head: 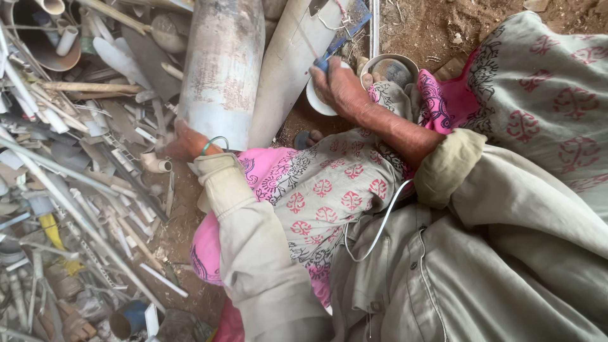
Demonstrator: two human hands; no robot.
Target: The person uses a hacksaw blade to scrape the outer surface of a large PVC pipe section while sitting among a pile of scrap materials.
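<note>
Here, seated low on bare earth (437,28) among scrap, with patterned cloth (329,190) draped across the lap. Left hand (183,142) pressed against the lower end of a big grey pipe (221,63), apparently to steady it where it leans toward the knees; fingers tucked behind the rim, so impossible to tell whether curled or flat. Green bangle (215,144) at that wrist, khaki sleeve (221,183) pushed back. Right hand (339,88) reached forward over the knee, fingers closed around a small blue-handled tool (322,63), its working end hidden by the knuckles. Directly beneath that hand, a round white fitting (316,101), touching a second, narrower grey pipe (297,57) lying beside the first. Just right of it, a short pipe ring (389,66) standing open end up on the ground. Off to the left, a dense heap of cut plastic offcuts (82,158), strips and elbows, well apart from both hands. Thin white cord (383,221) looped down across the jacket.
</note>
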